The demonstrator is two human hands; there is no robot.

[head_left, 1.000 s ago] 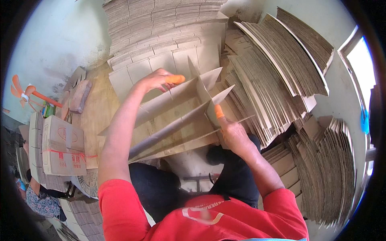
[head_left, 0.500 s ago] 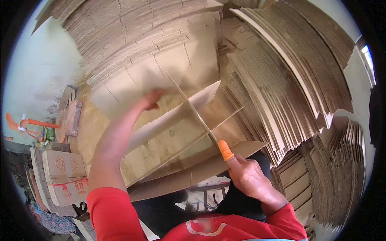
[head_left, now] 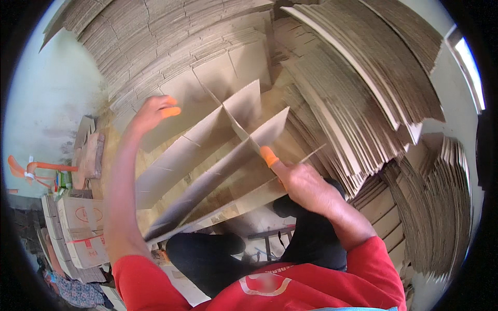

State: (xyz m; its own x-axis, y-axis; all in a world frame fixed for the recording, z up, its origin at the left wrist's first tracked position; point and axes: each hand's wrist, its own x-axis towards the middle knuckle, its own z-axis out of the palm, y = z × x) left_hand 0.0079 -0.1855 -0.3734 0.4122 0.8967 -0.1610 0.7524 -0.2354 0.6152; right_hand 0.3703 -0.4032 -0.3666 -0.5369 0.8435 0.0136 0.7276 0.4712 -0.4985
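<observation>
Wooden tabletop point(head_left: 185, 180) | cardboard divider grid point(head_left: 176, 158) | far side: slotted cardboard stack point(head_left: 207, 39) | left: brownish block point(head_left: 93, 155) | right-hand stack point(head_left: 332, 103), apparently

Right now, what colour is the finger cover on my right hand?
The finger cover is orange, seen best in the head view.

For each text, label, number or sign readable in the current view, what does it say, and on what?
I don't transcribe printed wording; kinds and places only.
Red shirt: pale lettering near a curved emblem with a blurred middle.
Taped carton: red oval mark and red printing, too small to read.
Cardboard dividers: no printing visible.
</observation>
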